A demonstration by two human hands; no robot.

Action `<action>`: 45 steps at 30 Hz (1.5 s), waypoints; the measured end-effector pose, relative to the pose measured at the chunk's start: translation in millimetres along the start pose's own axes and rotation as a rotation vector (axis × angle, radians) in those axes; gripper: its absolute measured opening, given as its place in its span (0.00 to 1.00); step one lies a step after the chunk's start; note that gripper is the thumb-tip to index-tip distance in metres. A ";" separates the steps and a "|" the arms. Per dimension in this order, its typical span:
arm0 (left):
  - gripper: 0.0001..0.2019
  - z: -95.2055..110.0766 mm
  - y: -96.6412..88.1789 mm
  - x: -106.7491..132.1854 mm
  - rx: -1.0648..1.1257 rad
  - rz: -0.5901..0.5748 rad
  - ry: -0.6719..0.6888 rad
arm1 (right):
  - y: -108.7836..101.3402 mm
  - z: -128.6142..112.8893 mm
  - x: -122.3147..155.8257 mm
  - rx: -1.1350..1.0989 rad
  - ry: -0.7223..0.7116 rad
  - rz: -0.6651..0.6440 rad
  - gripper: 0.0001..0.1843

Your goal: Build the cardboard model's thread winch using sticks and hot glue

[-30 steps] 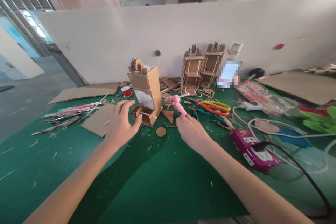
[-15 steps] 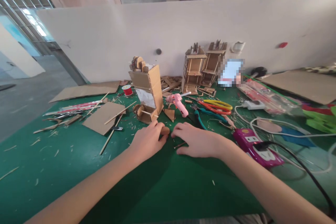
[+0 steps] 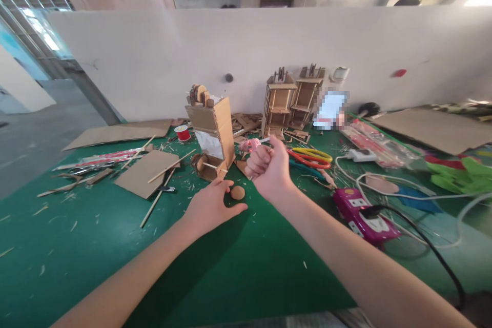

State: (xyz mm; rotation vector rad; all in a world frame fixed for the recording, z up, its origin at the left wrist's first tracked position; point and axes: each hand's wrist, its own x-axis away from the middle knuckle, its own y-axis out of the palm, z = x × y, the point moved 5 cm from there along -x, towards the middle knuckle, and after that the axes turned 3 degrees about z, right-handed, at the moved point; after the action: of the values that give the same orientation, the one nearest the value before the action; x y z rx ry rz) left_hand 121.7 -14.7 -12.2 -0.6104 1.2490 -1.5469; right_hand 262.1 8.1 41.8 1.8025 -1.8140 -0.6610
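My right hand is closed around the handle of a pink hot glue gun, which it mostly hides. A glue stick pokes out of the gun's back. My left hand lies low over the table with thumb and fingers apart. Between its thumb and fingertips a small round cardboard disc lies flat on the green table. Just beyond my left fingers stands a cardboard model, with cardboard wheels on top and a rod with a wheel at its foot.
Two cardboard towers stand at the back. Right of my right hand lie yellow and orange-handled tools, a purple power strip and white cables. On the left are a cardboard sheet, thin sticks and a red thread spool.
My left hand has let go of the cardboard disc and opened. My right hand has moved up and forward from the tabletop and closed on the glue gun. The view has shifted slightly.
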 end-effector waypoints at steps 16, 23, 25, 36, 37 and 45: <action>0.13 6.4 -1.6 -2.1 -0.107 -0.014 -0.023 | -3.2 63.6 -10.2 -0.020 0.068 0.050 0.21; 0.13 6.2 -2.0 -2.4 -0.100 -0.020 -0.024 | -3.3 64.3 -10.8 -0.001 0.083 0.019 0.21; 0.13 6.5 -2.2 -2.3 -0.103 -0.021 -0.024 | -3.4 63.7 -10.9 0.005 0.080 0.014 0.21; 0.14 3.9 0.0 -1.7 -0.081 -0.017 -0.035 | -6.5 68.0 -11.8 0.139 -0.025 -0.061 0.10; 0.14 3.7 0.2 -1.6 -0.082 -0.015 -0.038 | -6.3 67.8 -11.7 0.155 -0.032 -0.076 0.10; 0.13 5.3 0.7 -1.9 -0.053 -0.023 -0.037 | -3.3 62.8 -9.2 0.294 -0.115 -0.192 0.12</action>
State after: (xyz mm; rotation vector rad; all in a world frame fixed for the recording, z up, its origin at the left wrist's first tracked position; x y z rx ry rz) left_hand 127.2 -15.1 -10.7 -0.6865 1.2630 -1.5184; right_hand 223.9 17.0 -8.1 2.1937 -1.9094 -0.6047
